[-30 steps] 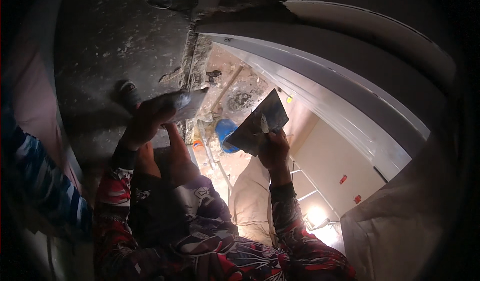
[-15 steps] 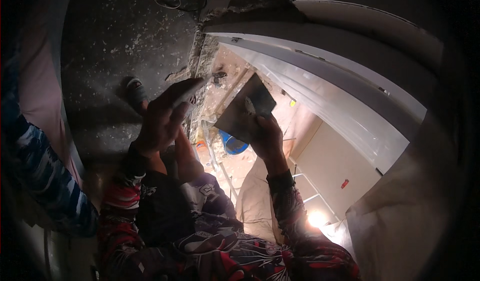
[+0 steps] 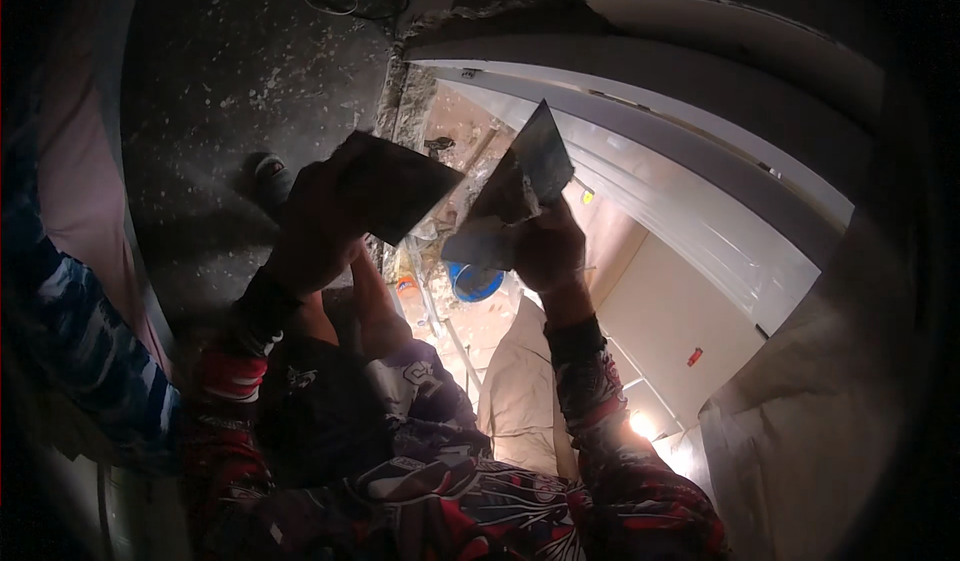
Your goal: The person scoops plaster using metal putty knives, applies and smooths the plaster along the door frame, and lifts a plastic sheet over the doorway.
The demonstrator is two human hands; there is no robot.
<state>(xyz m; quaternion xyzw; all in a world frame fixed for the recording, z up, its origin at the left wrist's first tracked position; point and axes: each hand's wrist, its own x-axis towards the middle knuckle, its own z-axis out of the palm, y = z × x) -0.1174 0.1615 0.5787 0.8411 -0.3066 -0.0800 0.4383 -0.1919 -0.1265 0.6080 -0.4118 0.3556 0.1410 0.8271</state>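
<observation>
My left hand (image 3: 312,233) is closed on a wide putty knife (image 3: 400,189), whose dark, flat blade faces me and points to the right. Opposite it, my right hand (image 3: 552,251) grips a second broad putty knife (image 3: 545,156), tilted, with its tip toward the top of the view. Pale smears of filler (image 3: 518,201) show on that blade. A small gap separates the two blades. The handles are mostly hidden by my fingers and the dim light.
Below my hands stands a blue bucket (image 3: 474,283) on a littered floor, beside a white metal frame (image 3: 455,346). A bright lamp (image 3: 642,425) glows at lower right. Plastic-covered white panelling (image 3: 700,231) runs along the right; a broken masonry edge (image 3: 405,101) lies ahead.
The left putty knife has turned from nearly edge-on to showing its flat face. My right hand has shifted slightly right and rotated its blade more upright.
</observation>
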